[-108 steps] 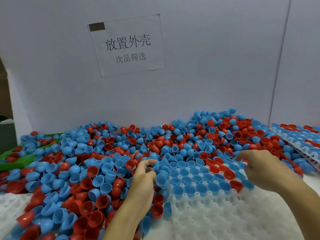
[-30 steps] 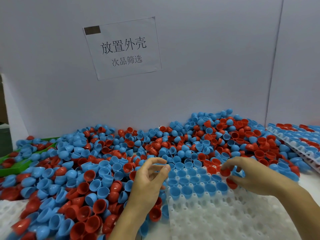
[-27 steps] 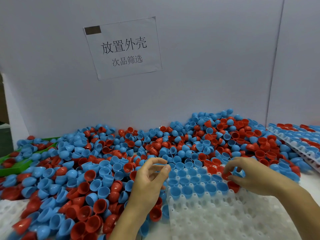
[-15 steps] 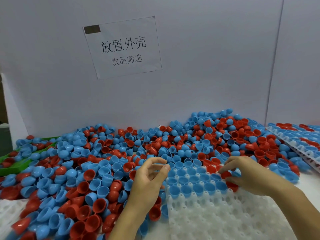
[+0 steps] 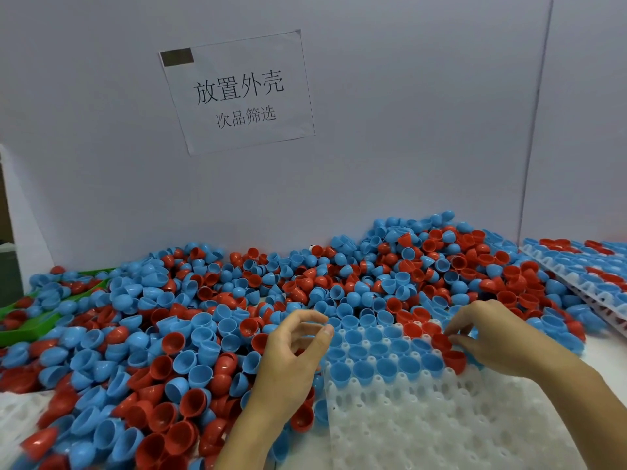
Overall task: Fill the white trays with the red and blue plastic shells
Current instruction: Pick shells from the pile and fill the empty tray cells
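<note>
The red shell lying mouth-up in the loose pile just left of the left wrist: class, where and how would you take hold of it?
Pinch the rim of the red shell from above, one finger inside and the thumb outside. Its mouth faces up, so the thin edge is exposed, while neighbouring shells crowd its rounded sides. The left hand is nearest.

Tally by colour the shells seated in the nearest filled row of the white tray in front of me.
Blue shells: 5
Red shells: 1
Total: 6
</note>
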The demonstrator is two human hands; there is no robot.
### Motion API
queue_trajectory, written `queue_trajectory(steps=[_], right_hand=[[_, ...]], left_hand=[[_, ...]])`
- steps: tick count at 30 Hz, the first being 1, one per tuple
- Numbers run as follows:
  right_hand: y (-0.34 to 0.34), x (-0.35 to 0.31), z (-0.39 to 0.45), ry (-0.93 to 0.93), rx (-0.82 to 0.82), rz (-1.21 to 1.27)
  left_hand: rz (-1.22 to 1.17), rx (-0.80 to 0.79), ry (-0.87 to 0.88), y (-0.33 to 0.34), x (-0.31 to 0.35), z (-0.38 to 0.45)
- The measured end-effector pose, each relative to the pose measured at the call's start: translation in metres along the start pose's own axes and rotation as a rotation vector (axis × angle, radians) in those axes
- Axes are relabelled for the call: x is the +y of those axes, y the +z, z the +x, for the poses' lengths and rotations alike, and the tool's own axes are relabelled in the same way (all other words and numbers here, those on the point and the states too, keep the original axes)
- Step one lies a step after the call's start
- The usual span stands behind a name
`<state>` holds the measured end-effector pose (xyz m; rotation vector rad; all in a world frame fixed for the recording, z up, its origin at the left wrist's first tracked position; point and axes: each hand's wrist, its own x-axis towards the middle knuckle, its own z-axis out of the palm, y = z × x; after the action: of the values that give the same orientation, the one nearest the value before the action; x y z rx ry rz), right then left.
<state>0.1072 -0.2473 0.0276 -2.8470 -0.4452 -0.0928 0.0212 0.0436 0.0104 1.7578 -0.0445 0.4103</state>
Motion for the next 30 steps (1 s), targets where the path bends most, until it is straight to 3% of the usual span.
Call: queue_trajectory(steps=[6,10,12,15,17,21,25,30], right_hand=[[0.003,0.001,0.003,0.009,0.015,0.009],[0.001,0.002,0.002,0.009,0.080,0.036],[0.001,0.002,0.003,0.010,0.092,0.040],[0.001,0.000,0.003,0.016,0.091,0.050],[0.001,0.000,0.003,0.018,0.094,0.058],[0.002,-0.001,0.002,0.010,0.111,0.068],[0.005,0.000,0.002,0.006,0.121,0.077],[0.006,0.002,0.002,-0.003,0.128,0.073]], left_hand=[[0.075,0.021,0.022,0.000,0.000,-0.001],[0.606,0.104,0.166,-0.016,0.006,0.002],[0.861,0.105,0.126,-0.034,0.015,0.009],[1.128,-0.128,-0.158,-0.061,0.029,0.028],[1.176,-0.312,-0.299,-0.071,0.038,0.041],[1.328,-0.510,-0.374,-0.071,0.026,0.063],[1.482,-0.478,-0.432,-0.066,0.010,0.083],[1.609,-0.395,-0.281,-0.054,0.007,0.096]])
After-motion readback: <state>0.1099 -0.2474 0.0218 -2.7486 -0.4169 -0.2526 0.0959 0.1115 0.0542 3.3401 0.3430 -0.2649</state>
